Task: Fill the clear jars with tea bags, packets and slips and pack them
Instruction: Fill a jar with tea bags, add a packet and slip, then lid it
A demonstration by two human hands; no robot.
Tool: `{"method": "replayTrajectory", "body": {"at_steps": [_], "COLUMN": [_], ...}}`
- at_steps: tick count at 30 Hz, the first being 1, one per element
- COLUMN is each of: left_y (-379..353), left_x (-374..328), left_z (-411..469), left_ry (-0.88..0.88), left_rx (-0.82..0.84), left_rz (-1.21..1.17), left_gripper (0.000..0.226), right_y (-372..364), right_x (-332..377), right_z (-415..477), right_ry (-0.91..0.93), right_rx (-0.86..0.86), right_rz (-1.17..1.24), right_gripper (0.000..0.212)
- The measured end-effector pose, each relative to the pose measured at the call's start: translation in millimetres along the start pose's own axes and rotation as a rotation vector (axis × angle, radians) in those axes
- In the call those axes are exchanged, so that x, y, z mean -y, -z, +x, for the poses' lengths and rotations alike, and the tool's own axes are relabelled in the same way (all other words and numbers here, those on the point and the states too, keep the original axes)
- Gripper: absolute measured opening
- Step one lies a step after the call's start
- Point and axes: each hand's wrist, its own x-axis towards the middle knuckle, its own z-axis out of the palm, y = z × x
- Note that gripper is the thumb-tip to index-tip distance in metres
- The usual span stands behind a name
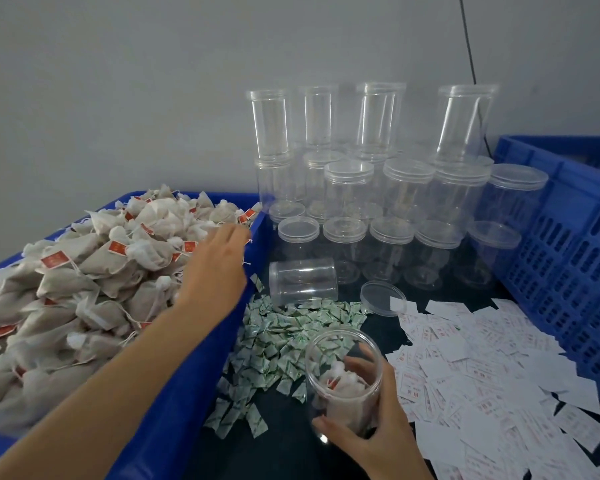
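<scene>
Grey wall stands behind a dark bench [326, 455] crowded with supplies, and from our head view the job looks to be in its early part.

One open jar [343, 375] stands at the near middle of the bench and holds only a few tea bags at its bottom. We see no packet or slip in it yet, though the clear wall makes that hard to judge. Behind it the empty jars [378, 188] are stacked against the wall with their lids on, one more jar [303, 280] lies on its side, and a loose lid [381, 297] leans just beside it. We see no filled, closed jar anywhere. So we judge that nearly all the filling, lidding and packing is left.

Supplies are plentiful: tea bags [84, 271] heaped in the blue tub [194, 375] on our left, green packets [284, 334] scattered between tub and jar, white slips [482, 375] spread to the right, up to the blue crate [568, 254].

Our left hand [215, 268] reaches over the heap, palm down, fingers stretched toward the bags at the tub's far edge. The tips are blurred and we see nothing held. Our right hand [371, 427] grasps the open jar low down, thumb across the front and fingers showing through the wall, keeping it upright.
</scene>
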Motion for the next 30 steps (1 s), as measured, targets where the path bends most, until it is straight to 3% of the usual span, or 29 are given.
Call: {"method": "replayTrajectory", "body": {"at_steps": [3, 7, 16, 19, 21, 24, 27, 30], "left_y": [-10.6, -16.8, -0.4, 18.6, 34.0, 40.8, 23.2, 10.4], "left_x": [31.8, 39.1, 39.6, 23.0, -1.4, -48.0, -84.0, -92.2], "left_z": [8.0, 9.5, 0.5, 1.1, -7.2, -38.4, -69.4, -74.8], "left_ry": [0.058, 0.041, 0.209, 0.199, 0.097, -0.111, -0.230, -0.345], "left_rx": [0.238, 0.188, -0.215, -0.281, -0.172, 0.080, 0.365, 0.481], "left_rz": [0.285, 0.359, 0.093, -0.267, -0.557, -0.716, -0.741, -0.649], "left_gripper": [0.030, 0.024, 0.025, 0.024, 0.023, 0.024, 0.022, 0.022], "right_y": [-0.1, -0.1, -0.4, 0.4, 1.0, 1.4, 2.0, 0.4], "right_x": [-1.2, -0.5, -0.3, -1.1, -1.5, 1.7, 4.4, 13.0], "right_z": [0.6, 0.1, -1.0, -0.3, -0.7, -1.9, -2.6, -1.9], "right_ry": [0.008, 0.013, 0.008, 0.008, 0.005, 0.001, 0.008, 0.015], "right_rx": [0.001, -0.004, -0.015, -0.011, -0.004, 0.004, 0.004, 0.013], "right_rz": [-0.002, -0.001, -0.017, -0.029, -0.033, -0.014, 0.011, 0.029], "right_gripper": [0.107, 0.105, 0.108, 0.110, 0.109, 0.107, 0.102, 0.095]}}
